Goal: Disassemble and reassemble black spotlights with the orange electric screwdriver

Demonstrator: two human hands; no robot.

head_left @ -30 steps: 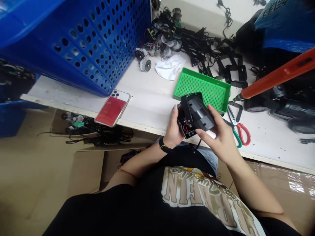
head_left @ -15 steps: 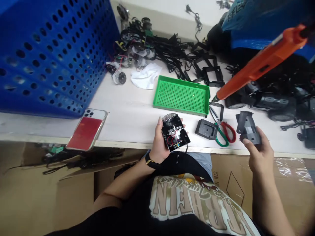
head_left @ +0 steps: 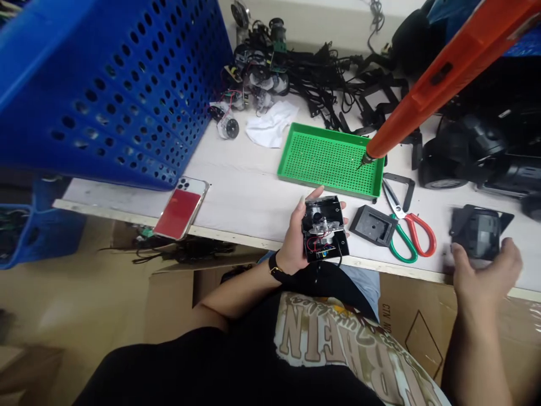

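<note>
L hand [head_left: 291, 242] is clenched on a small black box [head_left: 324, 248] w/ an open back, red wires [head_left: 313, 243] & a clear plastic bit [head_left: 323, 225] inside, held over the bench [head_left: 236, 192] edge. R hand [head_left: 486, 276] is blurry at a black cover [head_left: 475, 234] over the bench, can't tell if it's gripping. Scissors [head_left: 412, 239] & a black square part [head_left: 372, 225] lie between the hands.
</note>
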